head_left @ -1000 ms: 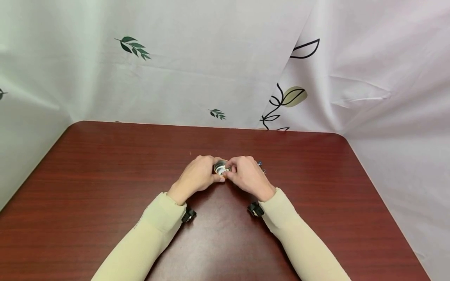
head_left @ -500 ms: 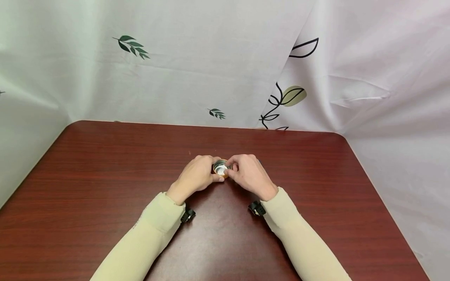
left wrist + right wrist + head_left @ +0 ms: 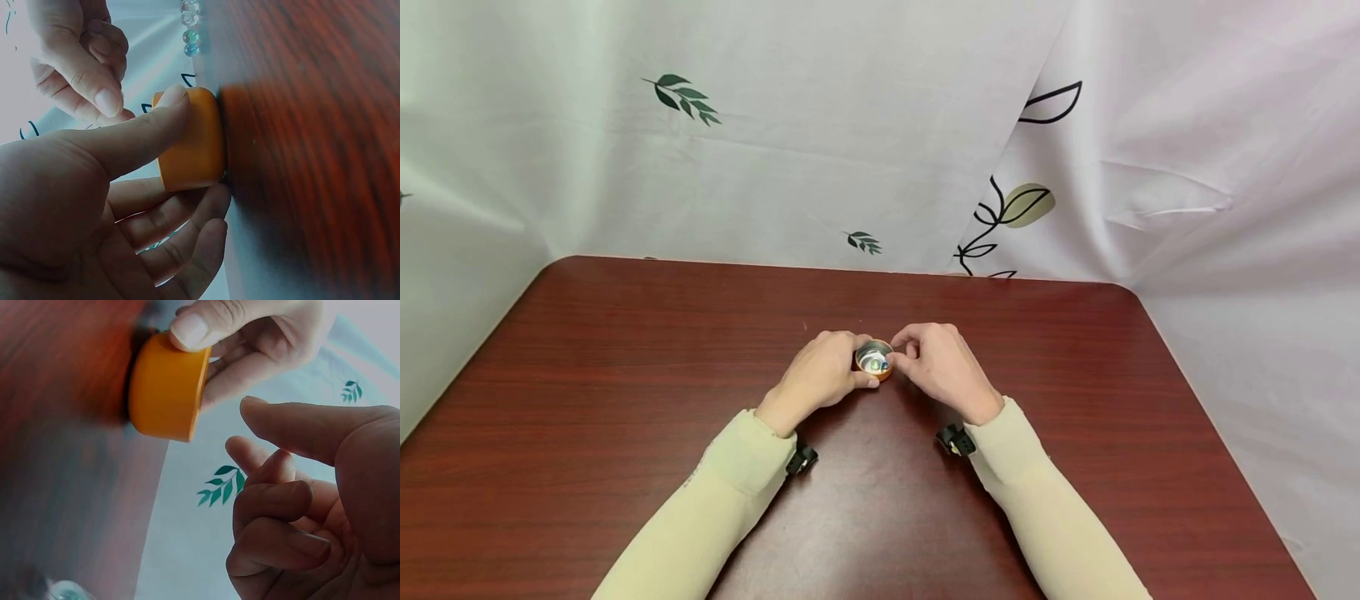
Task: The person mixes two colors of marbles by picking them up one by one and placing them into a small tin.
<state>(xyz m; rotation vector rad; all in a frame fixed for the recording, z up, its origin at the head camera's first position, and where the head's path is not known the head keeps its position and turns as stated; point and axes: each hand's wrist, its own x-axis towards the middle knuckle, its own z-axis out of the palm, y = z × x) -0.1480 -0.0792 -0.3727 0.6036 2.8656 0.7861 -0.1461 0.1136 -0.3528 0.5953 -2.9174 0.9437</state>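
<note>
My left hand [image 3: 820,371] grips a small round orange tin [image 3: 195,147] with a silvery inside, thumb on the near side and fingers round the far side. The tin stands upright on the table with its mouth up. Inside it, in the head view, lie small glass marbles [image 3: 884,365], one of them blue. My right hand [image 3: 942,367] is right at the tin's right rim. Its thumb and forefinger are parted with nothing between them, and the other fingers are loosely curled, as the right wrist view shows.
Several clear and bluish marbles [image 3: 190,37] lie on the table beyond the tin in the left wrist view; my right hand hides them from the head view. The reddish-brown wooden table [image 3: 625,350] backs onto a white leaf-patterned cloth [image 3: 812,150].
My right hand has drawn back from inside the tin to its right rim, and its fingers have parted. A blue marble now shows in the tin. The left hand has stayed in place.
</note>
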